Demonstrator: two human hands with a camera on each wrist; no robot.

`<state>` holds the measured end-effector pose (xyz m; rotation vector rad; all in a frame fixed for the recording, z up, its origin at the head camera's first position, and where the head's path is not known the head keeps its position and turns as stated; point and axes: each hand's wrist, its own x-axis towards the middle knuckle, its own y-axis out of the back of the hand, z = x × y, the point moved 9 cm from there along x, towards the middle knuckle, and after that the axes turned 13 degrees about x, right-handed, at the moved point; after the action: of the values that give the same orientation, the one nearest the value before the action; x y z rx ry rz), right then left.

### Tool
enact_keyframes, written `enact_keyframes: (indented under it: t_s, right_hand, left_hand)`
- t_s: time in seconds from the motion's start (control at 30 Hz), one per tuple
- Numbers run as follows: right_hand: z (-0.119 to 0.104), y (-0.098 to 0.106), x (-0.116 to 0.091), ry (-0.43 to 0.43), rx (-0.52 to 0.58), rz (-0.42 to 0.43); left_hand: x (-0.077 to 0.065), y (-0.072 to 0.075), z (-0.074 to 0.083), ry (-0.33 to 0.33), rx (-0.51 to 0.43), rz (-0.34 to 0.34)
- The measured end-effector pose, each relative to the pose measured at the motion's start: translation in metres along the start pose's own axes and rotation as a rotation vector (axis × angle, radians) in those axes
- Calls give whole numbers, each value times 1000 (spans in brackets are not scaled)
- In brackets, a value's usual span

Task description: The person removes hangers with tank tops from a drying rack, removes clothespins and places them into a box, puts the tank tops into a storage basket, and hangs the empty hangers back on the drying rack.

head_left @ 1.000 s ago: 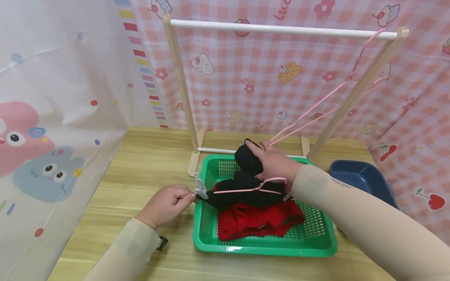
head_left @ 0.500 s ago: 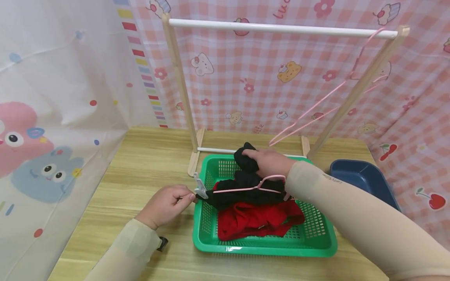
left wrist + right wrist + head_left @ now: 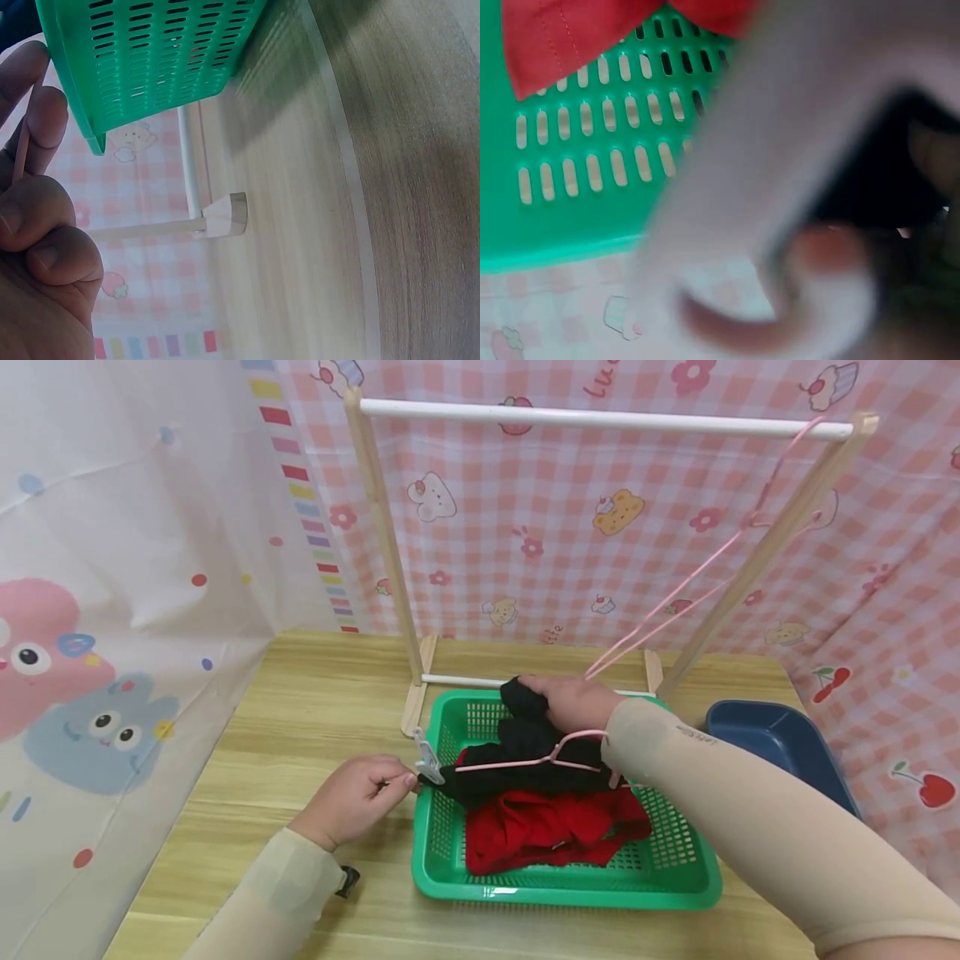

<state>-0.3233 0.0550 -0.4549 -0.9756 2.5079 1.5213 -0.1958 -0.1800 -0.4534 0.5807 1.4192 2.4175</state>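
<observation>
Black clothing lies bunched in a green basket, over a red garment. Across the black cloth runs a pink hanger, its hook towards the right forearm. A grey clip pinches the cloth at the hanger's left end. There, over the basket's left rim, my left hand pinches the hanger; its thin pink rod shows between the fingers in the left wrist view. My right hand grips a bunch of the black clothing at the back; its fingertips are hidden. A blurred pale hook fills the right wrist view.
Behind the basket stands a rack with wooden posts and a white top rail. A second pink hanger hangs at its right end, reaching down near the right hand. A dark blue bin stands right of the basket.
My right hand has lowered slightly with the bunch of black clothing, which now sits lower and looks smaller. The hanger on the rail has swung a little. My left hand stays in place.
</observation>
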Motion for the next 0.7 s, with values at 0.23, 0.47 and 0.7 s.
enact_keyframes:
  t_s: [0.23,0.47,0.7]
  right_hand:
    - [-9,20,-5,107,-85,100]
    - [-21,25,-24,139,-23,106]
    - [-31,7,-37,170,-40,-7]
  left_hand:
    - [0,-1,1,2,8,0]
    - [0,0,1,12,2,-2]
    - [0,1,2,14,1,4]
